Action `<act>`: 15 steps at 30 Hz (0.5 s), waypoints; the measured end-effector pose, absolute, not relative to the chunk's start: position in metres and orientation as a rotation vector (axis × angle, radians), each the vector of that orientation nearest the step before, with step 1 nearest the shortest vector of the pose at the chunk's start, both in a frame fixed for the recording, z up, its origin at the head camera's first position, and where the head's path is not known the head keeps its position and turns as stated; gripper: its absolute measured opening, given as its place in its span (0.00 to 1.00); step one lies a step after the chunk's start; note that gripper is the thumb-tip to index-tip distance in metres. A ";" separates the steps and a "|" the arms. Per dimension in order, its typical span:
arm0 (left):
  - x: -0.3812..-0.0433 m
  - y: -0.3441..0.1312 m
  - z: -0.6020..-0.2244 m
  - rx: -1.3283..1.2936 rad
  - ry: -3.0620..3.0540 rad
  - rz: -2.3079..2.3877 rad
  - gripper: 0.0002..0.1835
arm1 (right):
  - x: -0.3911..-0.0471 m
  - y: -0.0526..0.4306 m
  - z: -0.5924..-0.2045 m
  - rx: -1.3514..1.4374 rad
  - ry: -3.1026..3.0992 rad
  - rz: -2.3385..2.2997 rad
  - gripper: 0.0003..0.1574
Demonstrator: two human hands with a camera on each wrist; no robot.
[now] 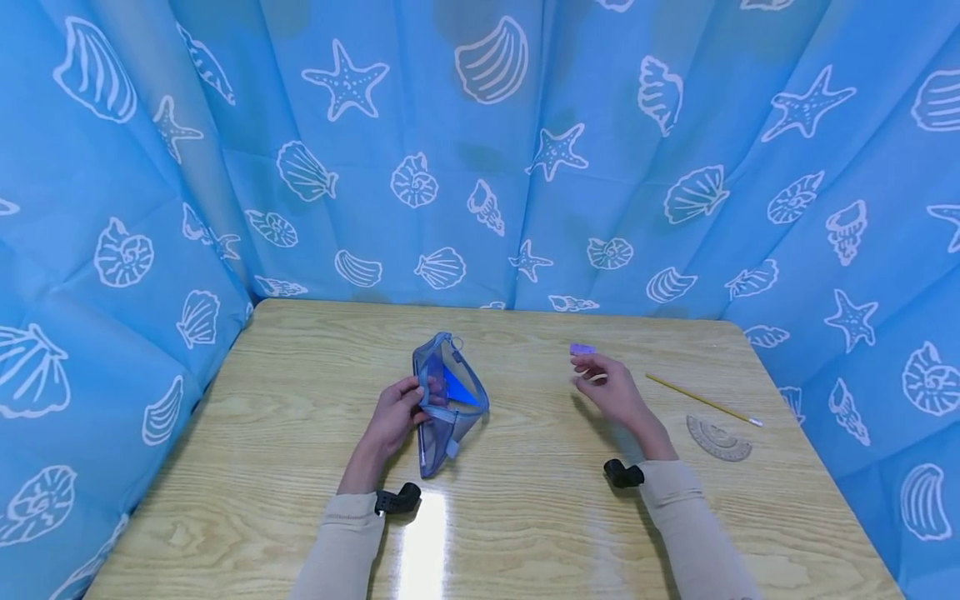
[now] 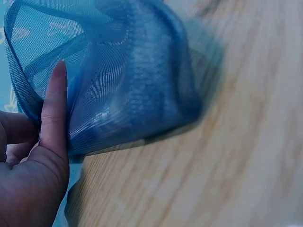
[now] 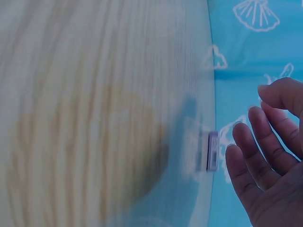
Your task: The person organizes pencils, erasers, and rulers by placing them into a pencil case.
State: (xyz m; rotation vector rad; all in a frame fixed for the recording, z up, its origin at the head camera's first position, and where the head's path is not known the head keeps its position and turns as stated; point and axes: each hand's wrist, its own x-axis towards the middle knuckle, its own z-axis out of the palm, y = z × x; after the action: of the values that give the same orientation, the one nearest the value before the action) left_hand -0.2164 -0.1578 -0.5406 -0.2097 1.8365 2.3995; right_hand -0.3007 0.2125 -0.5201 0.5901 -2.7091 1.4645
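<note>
A blue mesh zip pouch (image 1: 468, 422) stands with its mouth spread wide, and something bright blue shows inside it. My left hand (image 1: 393, 412) grips the pouch's near side, thumb on one face and fingers on the other; in the left wrist view the thumb lies along the mesh (image 2: 109, 90). Over the table's right half, my right hand (image 1: 611, 392) hovers with loosely bent fingers and nothing between them. Just beyond its fingertips lies a small purple block (image 1: 582, 349), perhaps an eraser, seen also as a thin block (image 3: 212, 151) in the right wrist view.
To the right lie a yellow pencil (image 1: 703, 399) with a white end and a clear protractor (image 1: 718, 438). The wooden table (image 1: 517, 517) meets a blue shell-patterned curtain (image 1: 480, 150) at its back and sides.
</note>
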 end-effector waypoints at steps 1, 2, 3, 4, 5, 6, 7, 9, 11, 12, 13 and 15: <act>-0.216 -0.157 -0.541 -0.217 1.841 2.400 0.17 | -0.302 0.215 -0.521 0.588 -2.707 1.452 0.19; -0.216 -0.157 -0.541 -0.225 1.842 2.403 0.17 | -0.303 0.217 -0.521 0.585 -2.712 1.437 0.19; -0.216 -0.156 -0.541 -0.232 1.838 2.408 0.17 | -0.303 0.219 -0.520 0.579 -2.715 1.425 0.18; -0.216 -0.156 -0.541 -0.236 1.835 2.412 0.17 | -0.304 0.221 -0.520 0.572 -2.722 1.413 0.18; -0.216 -0.155 -0.541 -0.237 1.832 2.414 0.17 | -0.304 0.222 -0.520 0.563 -2.725 1.407 0.18; -0.216 -0.155 -0.541 -0.242 1.834 2.415 0.17 | -0.305 0.224 -0.519 0.556 -2.731 1.400 0.18; -0.216 -0.155 -0.540 -0.248 1.833 2.419 0.16 | -0.305 0.226 -0.519 0.543 -2.737 1.401 0.18; -0.216 -0.155 -0.540 -0.260 1.834 2.422 0.17 | -0.307 0.229 -0.518 0.532 -2.743 1.391 0.18; -0.217 -0.155 -0.540 -0.272 1.836 2.423 0.16 | -0.309 0.232 -0.519 0.519 -2.750 1.382 0.19; -0.217 -0.155 -0.540 -0.276 1.841 2.421 0.16 | -0.310 0.233 -0.519 0.513 -2.757 1.375 0.19; -0.217 -0.154 -0.541 -0.280 1.841 2.422 0.16 | -0.312 0.235 -0.519 0.508 -2.764 1.372 0.19; -0.218 -0.154 -0.541 -0.288 1.838 2.427 0.16 | -0.314 0.237 -0.520 0.498 -2.774 1.374 0.19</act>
State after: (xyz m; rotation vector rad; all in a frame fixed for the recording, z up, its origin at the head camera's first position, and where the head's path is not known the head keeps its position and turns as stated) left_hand -0.2181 -0.1541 -0.5405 -0.2885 1.8382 2.4269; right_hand -0.3139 0.2371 -0.5201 0.4982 -2.7736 1.3737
